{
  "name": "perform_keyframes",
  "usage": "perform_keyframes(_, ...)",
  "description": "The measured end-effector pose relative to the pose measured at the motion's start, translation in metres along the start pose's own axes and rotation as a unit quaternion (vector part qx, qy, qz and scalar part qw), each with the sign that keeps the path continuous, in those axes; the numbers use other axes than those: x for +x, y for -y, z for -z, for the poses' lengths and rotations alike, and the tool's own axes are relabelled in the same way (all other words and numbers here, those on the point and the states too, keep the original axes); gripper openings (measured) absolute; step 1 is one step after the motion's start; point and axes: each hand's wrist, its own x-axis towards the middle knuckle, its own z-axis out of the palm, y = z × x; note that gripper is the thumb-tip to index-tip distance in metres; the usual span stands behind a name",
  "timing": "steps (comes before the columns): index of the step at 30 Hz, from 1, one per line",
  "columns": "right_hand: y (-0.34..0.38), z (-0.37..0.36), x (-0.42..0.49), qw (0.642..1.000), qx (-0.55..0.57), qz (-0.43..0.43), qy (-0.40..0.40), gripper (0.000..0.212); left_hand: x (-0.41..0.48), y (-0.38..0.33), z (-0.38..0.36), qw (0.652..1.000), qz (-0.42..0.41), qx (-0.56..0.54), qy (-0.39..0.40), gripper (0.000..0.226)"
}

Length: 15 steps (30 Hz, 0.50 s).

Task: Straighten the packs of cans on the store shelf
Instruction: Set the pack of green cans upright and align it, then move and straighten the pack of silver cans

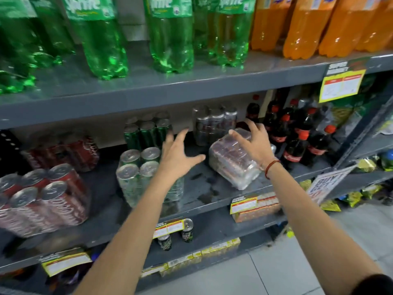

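On the middle grey shelf [212, 201] a shrink-wrapped pack of dark cans [231, 160] lies tipped on its side, askew. My right hand [254, 143] is spread over its top right edge, fingers apart, touching or just above the wrap. My left hand [177, 154] hovers open to the left of that pack, in front of a green can pack [138, 171]. Another dark can pack [214, 124] stands upright at the back. A second green pack [146, 130] stands behind the first. Red cola can packs [42, 199] sit at the left.
Dark cola bottles [297, 135] crowd the shelf right of the tipped pack. Green bottles [170, 35] and orange bottles [308, 24] fill the shelf above. Price tags [340, 84] hang on shelf edges. Loose cans [187, 231] stand on the lower shelf. Tiled floor lies at the lower right.
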Motion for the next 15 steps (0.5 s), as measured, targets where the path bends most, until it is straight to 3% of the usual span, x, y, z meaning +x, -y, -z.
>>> perform_keyframes(2, -0.03, 0.016, 0.017, 0.998, -0.057, -0.024, 0.033, 0.086, 0.009, -0.023, -0.038, 0.996, 0.02, -0.077, 0.048, 0.09)
perform_keyframes(6, -0.078, 0.029, 0.047, 0.98, -0.077, -0.094, 0.159, 0.1, 0.03, -0.035, -0.114, 0.947, 0.189, -0.215, 0.148, 0.11)
perform_keyframes(8, -0.086, 0.032, 0.056, 0.963, -0.032, -0.102, 0.248, 0.112, 0.04, -0.034, -0.137, 0.941, 0.214, -0.22, 0.144, 0.124)
perform_keyframes(10, -0.09, 0.036, 0.067, 0.948, -0.022, -0.08, 0.308, 0.106, 0.049, -0.036, -0.147, 0.936, 0.226, -0.235, 0.135, 0.139)
perform_keyframes(12, -0.091, 0.037, 0.079, 0.933, -0.059, -0.056, 0.35, 0.101, 0.057, -0.039, -0.149, 0.932, 0.239, -0.233, 0.139, 0.151)
perform_keyframes(15, -0.086, 0.037, 0.091, 0.91, -0.087, -0.034, 0.403, 0.109, 0.065, -0.041, -0.149, 0.933, 0.251, -0.202, 0.16, 0.167)
